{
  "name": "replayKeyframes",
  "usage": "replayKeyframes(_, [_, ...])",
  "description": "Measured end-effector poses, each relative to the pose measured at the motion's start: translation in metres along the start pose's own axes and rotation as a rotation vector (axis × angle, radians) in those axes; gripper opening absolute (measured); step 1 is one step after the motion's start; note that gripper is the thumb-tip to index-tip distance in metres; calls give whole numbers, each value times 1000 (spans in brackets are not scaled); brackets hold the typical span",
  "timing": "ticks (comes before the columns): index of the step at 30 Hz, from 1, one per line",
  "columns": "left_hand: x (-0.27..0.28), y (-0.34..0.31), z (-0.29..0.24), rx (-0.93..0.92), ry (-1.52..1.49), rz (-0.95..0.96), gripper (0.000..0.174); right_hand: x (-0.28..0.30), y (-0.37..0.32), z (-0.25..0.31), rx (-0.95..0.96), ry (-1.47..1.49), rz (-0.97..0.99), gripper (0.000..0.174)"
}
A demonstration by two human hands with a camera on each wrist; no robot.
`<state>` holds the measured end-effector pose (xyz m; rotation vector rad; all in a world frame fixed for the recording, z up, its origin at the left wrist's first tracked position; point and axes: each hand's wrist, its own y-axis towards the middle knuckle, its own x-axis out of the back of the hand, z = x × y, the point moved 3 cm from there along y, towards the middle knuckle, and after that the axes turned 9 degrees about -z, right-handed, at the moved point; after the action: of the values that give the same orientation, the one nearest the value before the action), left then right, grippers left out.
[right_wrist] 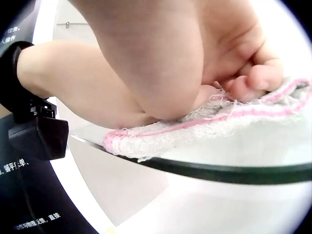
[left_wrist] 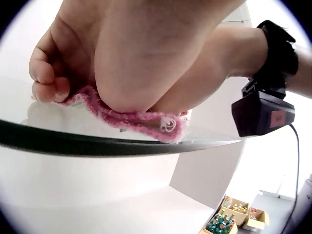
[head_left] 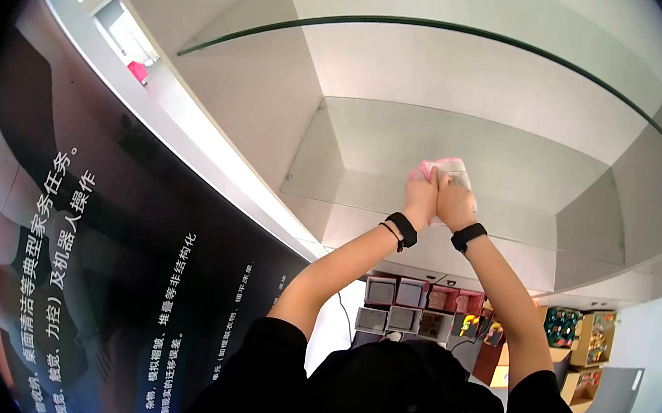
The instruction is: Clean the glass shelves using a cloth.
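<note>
A pink-edged white cleaning cloth (head_left: 454, 168) lies folded against the lower glass shelf (head_left: 536, 172) of a cabinet. My left hand (head_left: 420, 200) and right hand (head_left: 455, 203) are side by side on it, both arms stretched forward. In the left wrist view, the left hand's curled fingers (left_wrist: 46, 87) grip the pink cloth (left_wrist: 141, 124) close to the shelf's dark green edge (left_wrist: 73, 145). Frayed threads hang from the cloth (right_wrist: 195, 126) in the right wrist view, where the right hand's bent fingers (right_wrist: 253, 83) hold it down on the glass.
Another glass shelf (head_left: 447, 27) spans the cabinet above the hands. A black printed panel (head_left: 123, 265) stands close on the left. Below are grey bins (head_left: 380, 291) and red bins (head_left: 442, 299), with cardboard boxes of bottles (head_left: 560, 327) at the lower right.
</note>
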<state>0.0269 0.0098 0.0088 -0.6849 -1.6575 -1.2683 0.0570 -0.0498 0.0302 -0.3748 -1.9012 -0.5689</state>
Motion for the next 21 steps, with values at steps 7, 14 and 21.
replayKeyframes(7, [2,35,38,76,181,52,53,1,47,6,-15,131,-176,45])
replayKeyframes(14, [19,12,32,20,228,124,63,-9,38,9,-17,335,-198,38])
replayKeyframes(21, [16,12,38,-51,200,18,58,-6,37,17,35,325,-179,35])
